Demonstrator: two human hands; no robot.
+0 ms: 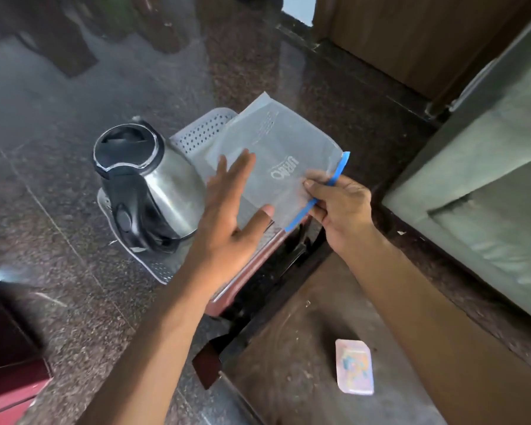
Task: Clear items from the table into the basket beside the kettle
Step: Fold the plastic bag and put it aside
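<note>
While the right hand pinches a translucent grey zip bag by its blue zip strip, thumb on top and fingers curled beneath, the bag hangs flat above the basket and covers most of it.

Left hand: spread wide, palm down, holding nothing, over the near corner of the bag; contact with the bag cannot be told.

Basket: pale, perforated; only its far left corner and a strip of near rim show, the rest hidden by bag and hands. Contents not visible.

Kettle: steel body, black lid and handle, just left of the basket, standing on the dark granite floor. Its base is partly lost in shadow.

Bag print: white lettering, reversed and too blurred to read.

Table: brown top, lower right, partly crossed by the right forearm. On it lies a small pale packet; its picture is too blurred to make out.
</note>
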